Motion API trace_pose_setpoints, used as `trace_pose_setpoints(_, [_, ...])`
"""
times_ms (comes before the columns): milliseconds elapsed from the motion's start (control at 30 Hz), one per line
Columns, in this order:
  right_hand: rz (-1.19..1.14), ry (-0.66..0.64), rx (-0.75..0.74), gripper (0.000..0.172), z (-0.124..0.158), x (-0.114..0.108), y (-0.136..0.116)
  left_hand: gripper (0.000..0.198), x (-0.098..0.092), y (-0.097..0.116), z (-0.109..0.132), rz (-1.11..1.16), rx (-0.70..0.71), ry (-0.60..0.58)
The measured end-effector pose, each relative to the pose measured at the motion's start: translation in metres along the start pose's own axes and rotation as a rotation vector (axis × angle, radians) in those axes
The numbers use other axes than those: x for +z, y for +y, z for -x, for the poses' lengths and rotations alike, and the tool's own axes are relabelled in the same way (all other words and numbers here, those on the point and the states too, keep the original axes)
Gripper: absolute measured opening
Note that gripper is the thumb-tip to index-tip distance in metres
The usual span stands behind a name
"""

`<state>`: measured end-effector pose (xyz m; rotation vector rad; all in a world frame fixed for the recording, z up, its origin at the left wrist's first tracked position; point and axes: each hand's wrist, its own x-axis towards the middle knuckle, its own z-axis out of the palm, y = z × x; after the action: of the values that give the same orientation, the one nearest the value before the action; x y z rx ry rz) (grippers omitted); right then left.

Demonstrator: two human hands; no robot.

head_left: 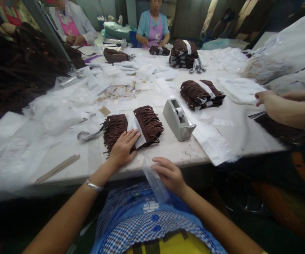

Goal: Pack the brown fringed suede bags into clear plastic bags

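A dark brown fringed bag (pixel 148 121) lies on the table in front of me, with a white paper band around its middle. My left hand (pixel 124 146) is flat on the band and the fringe, fingers stretched out. At the table's front edge my right hand (pixel 169 174) is closed on a clear plastic strip (pixel 154 181), which hangs down over my blue apron. Its thumb is hidden. A grey tape dispenser (pixel 177 121) stands just right of the bag. From the bag's left side a strap with a wrapped metal clasp (pixel 85 135) sticks out.
Banded brown fringed bags lie in a pile (pixel 201 93) behind the dispenser and in a taller stack (pixel 183 53) farther back. Plastic wrapping (pixel 59 102) covers the left side. A co-worker's hands (pixel 271 104) reach in from the right. Other people sit across the table.
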<state>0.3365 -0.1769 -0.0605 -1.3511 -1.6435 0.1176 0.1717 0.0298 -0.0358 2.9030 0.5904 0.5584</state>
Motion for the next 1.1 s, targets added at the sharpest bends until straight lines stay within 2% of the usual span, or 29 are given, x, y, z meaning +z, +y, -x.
trace_pose_setpoints(167, [0.108, -0.273, -0.248, 0.029, -0.012, 0.001, 0.013, 0.068, -0.003, 0.002, 0.001, -0.003, 0.022, 0.004])
trace_pose_setpoints(300, [0.115, -0.270, -0.364, 0.021, -0.013, 0.002, 0.015, 0.067, -0.005, 0.004, 0.003, -0.032, 0.042, 0.013])
trace_pose_setpoints(500, [0.091, -0.240, -0.356, 0.021, -0.010, -0.002, 0.010, 0.061, -0.008, 0.007, 0.012, -0.042, 0.139, 0.038])
trace_pose_setpoints(600, [0.081, -0.261, -0.355, 0.018, -0.013, -0.008, 0.009, 0.057, -0.005, 0.010, 0.019, -0.081, 0.179, 0.099])
trace_pose_setpoints(700, [0.074, -0.281, -0.356, 0.016, -0.018, -0.012, 0.007, 0.054, 0.000, 0.017, 0.028, -0.108, 0.160, 0.181])
trace_pose_setpoints(867, [0.063, -0.329, -0.372, 0.016, -0.026, -0.016, 0.002, 0.053, 0.003, 0.028, 0.038, -0.045, 0.094, 0.253])
trace_pose_setpoints(1100, [0.075, -0.370, -0.394, 0.017, -0.023, -0.016, -0.001, 0.046, 0.005, 0.024, 0.032, 0.013, 0.061, 0.334])
